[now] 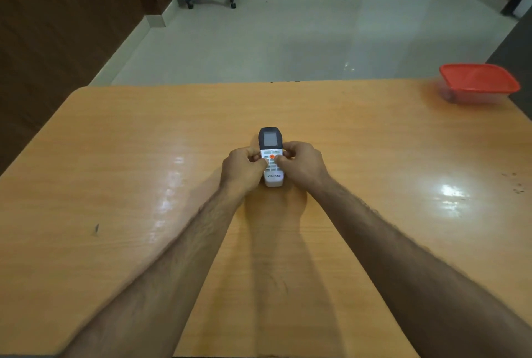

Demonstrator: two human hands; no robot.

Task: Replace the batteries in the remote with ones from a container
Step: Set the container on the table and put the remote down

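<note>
Grip first: I see my left hand (244, 169) and right hand (303, 166) both curled around the remote (271, 156), thumbs resting on its keypad, face up. Largest after that, the wooden bench (374, 170) fills my view. At two o'clock near its far edge sits the container (479, 84), red lid on, well apart from my hands. At centre, the remote's screen end points to twelve o'clock.

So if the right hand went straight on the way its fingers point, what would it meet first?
The right hand points left across the remote, so probably the left hand, gripping the other side.
</note>
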